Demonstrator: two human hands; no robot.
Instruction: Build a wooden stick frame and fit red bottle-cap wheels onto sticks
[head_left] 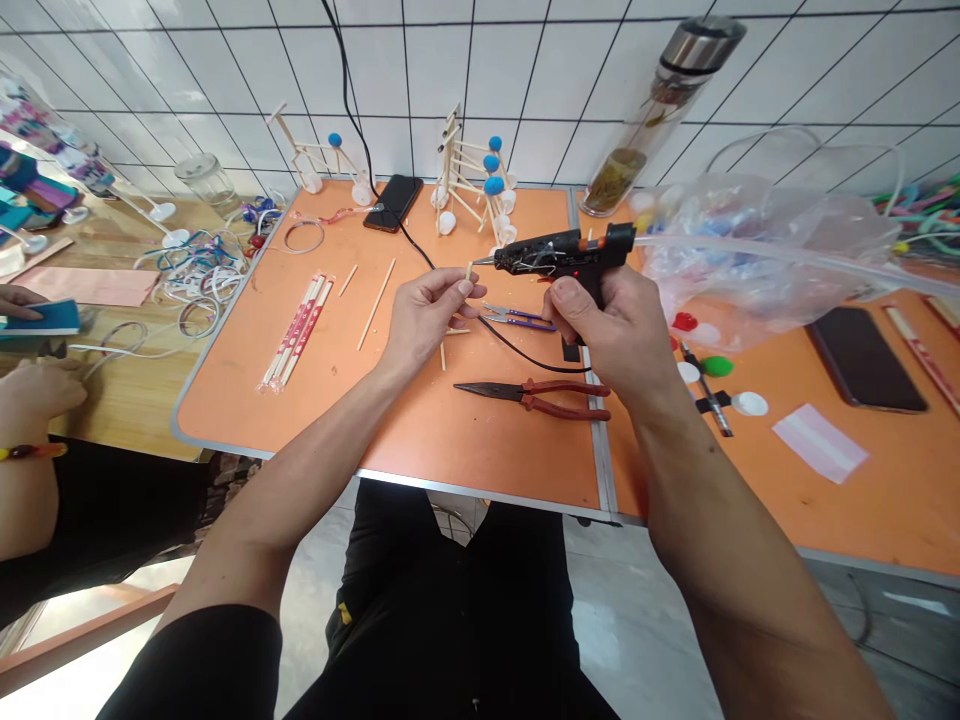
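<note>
My right hand (611,318) is wrapped round a black glue gun (551,255), whose nozzle points left. Between thumb and fingers, my left hand (431,315) pinches a short wooden stick (469,270), its end right by the nozzle. Below the hands lie small purple-handled snips (517,317) and long-nose pliers (532,395) with red handles. Loose sticks (376,303) rest to the left, beside paper-wrapped chopsticks (300,333). At the back stands a stick frame (465,175) with blue and white round pieces; a smaller stick frame (322,160) is left of it.
A black phone (393,203) lies near the wall, and a black cord (409,240) crosses the table. To the right are a glass bottle (637,130), a plastic bag (757,250) and a dark phone (866,358). Another person's hand (45,390) works at far left.
</note>
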